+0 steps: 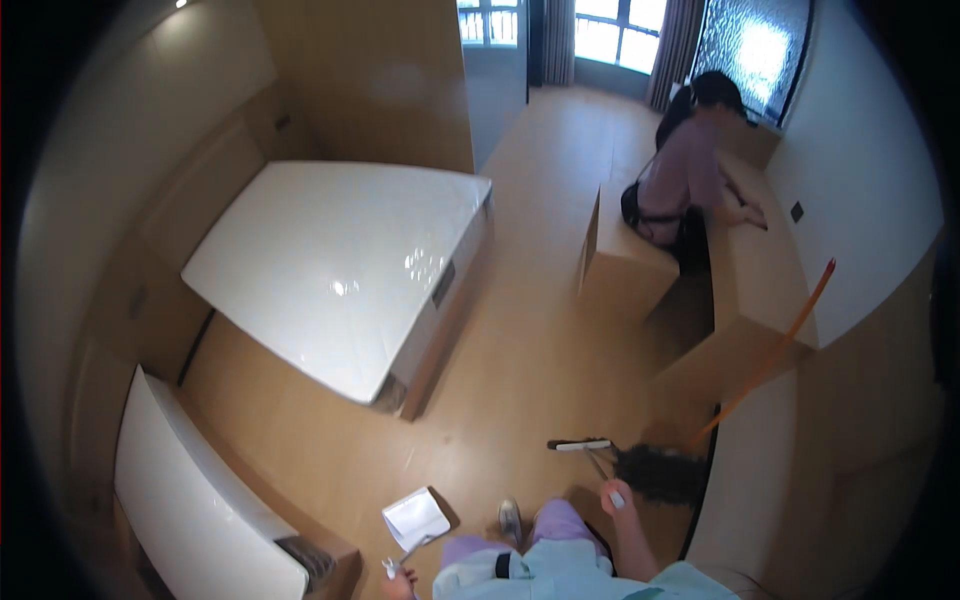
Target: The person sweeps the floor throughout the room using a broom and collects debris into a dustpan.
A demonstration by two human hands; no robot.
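Observation:
In the head view, my left hand (400,583) is at the lower edge, closed around the thin handle of a white dustpan (417,518). The dustpan sits low over the wood floor, left of my feet. My right hand (618,496) grips the handle of a small broom (580,445). Its narrow head, white with a dark edge, points ahead and left of that hand. Just right of the broom lies the dark fluffy head of a mop (660,474), whose orange pole (770,358) leans up against the desk.
Two beds with white, plastic-wrapped mattresses stand left: one large (335,270), one nearer (200,490). At the right wall is a wooden desk (760,270). A person (685,165) in a purple top sits there on a wooden box seat (630,265), hands on the desktop. Curtained windows are behind.

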